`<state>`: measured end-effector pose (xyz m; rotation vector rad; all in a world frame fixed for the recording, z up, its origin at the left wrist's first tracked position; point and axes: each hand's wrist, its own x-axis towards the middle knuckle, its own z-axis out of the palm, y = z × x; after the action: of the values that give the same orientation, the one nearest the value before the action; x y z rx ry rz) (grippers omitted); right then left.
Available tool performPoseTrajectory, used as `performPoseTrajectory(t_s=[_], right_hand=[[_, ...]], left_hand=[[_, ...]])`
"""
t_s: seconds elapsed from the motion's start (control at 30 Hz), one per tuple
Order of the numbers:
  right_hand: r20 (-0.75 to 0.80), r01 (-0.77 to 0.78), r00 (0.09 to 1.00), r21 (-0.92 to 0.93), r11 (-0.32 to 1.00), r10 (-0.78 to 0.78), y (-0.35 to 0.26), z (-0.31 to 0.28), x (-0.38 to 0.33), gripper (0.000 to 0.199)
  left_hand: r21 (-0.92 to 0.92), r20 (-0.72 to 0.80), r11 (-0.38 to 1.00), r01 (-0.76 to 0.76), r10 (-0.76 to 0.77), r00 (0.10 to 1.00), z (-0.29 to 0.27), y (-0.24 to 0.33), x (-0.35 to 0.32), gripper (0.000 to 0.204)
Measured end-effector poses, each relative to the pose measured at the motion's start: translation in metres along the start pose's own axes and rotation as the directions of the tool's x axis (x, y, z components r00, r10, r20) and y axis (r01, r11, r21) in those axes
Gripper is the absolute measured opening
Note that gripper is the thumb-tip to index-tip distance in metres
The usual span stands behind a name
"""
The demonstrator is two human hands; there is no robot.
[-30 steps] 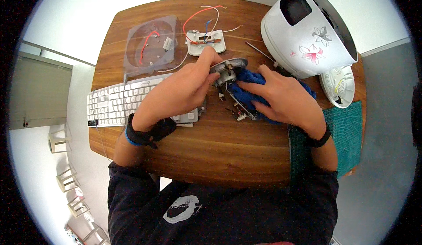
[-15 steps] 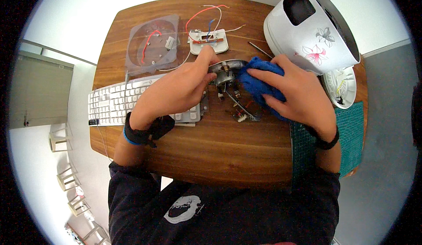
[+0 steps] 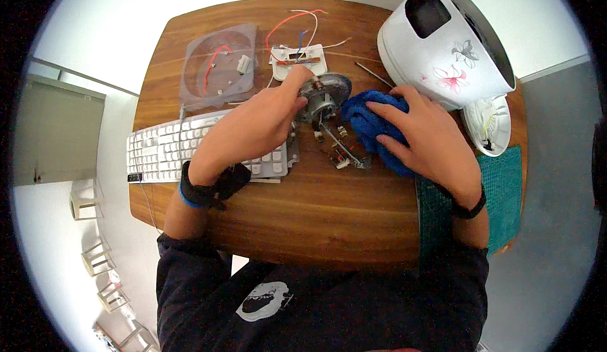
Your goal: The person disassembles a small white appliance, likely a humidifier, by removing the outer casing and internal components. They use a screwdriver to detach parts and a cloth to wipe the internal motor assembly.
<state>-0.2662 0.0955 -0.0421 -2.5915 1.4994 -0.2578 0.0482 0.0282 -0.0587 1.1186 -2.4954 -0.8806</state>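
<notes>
My left hand [image 3: 260, 119] grips the edge of a round grey metal plate [image 3: 335, 87], which looks like a rice cooker's heating plate. Its underside, with a hub in the middle, is tilted toward me above the table. In my right hand [image 3: 436, 138] is a bunched blue cloth [image 3: 368, 123], just right of the plate and apart from it. Below the plate, a thin metal rod and small wired parts [image 3: 343, 160] sit over the wood; I cannot tell whether they are joined to the plate.
A white flowered cooker shell [image 3: 417, 55] leans at the far right, near a white round base [image 3: 499, 124]. A green cutting mat [image 3: 506, 178] lies at right, a white keyboard [image 3: 164, 143] at left. Behind are a clear tray [image 3: 190, 74], a white wired panel [image 3: 310, 67] and a screwdriver-like rod [image 3: 373, 72].
The plate has tilted so more of its underside shows. My right hand has drawn the blue cloth slightly down and away from the plate's edge.
</notes>
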Motion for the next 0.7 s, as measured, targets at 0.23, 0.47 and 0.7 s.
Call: performPoseTrajectory(t_s=[0.23, 0.47, 0.7], right_hand=[[-0.009, 0.325, 0.935, 0.427, 0.844, -0.355, -0.020, -0.004, 0.005, 0.043], [0.147, 0.360, 0.909, 0.198, 0.911, -0.391, -0.018, 0.015, -0.003, 0.047], [0.194, 0.367, 0.892, 0.218, 0.904, -0.409, -0.015, 0.008, 0.002, 0.036]], left_hand=[[0.009, -0.038, 1.000, 0.014, -0.014, 0.999, 0.001, -0.006, 0.001, 0.050], [-0.021, -0.101, 0.998, -0.058, 0.056, 0.993, -0.001, -0.008, 0.006, 0.048], [0.006, -0.191, 0.988, -0.157, 0.155, 0.969, 0.006, -0.018, 0.010, 0.052]])
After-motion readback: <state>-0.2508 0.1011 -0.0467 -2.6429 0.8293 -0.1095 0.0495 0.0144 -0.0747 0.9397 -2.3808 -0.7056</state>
